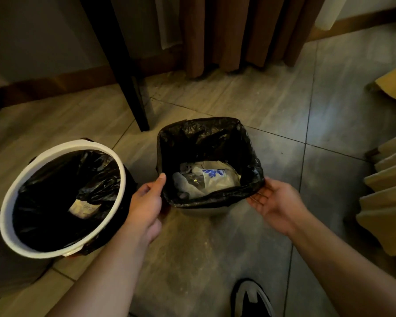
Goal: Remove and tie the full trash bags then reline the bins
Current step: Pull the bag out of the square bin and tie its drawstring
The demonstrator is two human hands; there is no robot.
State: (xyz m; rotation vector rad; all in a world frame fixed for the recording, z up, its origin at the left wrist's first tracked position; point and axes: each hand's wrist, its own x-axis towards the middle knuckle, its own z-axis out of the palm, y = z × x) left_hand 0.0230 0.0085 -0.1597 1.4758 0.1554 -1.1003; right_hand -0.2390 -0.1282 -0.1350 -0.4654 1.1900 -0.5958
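A small square bin stands on the tiled floor, lined with a black trash bag folded over its rim. White plastic and paper rubbish lies inside. My left hand touches the bag's left rim, thumb up against the edge. My right hand is at the bag's right corner, palm up, fingers straight. To the left stands a round bin with a white rim, lined with another black bag that holds a scrap of paper.
A dark table leg stands behind the bins. Brown curtains hang at the back. Flattened cardboard is stacked at the right. My shoe is on the floor at the bottom.
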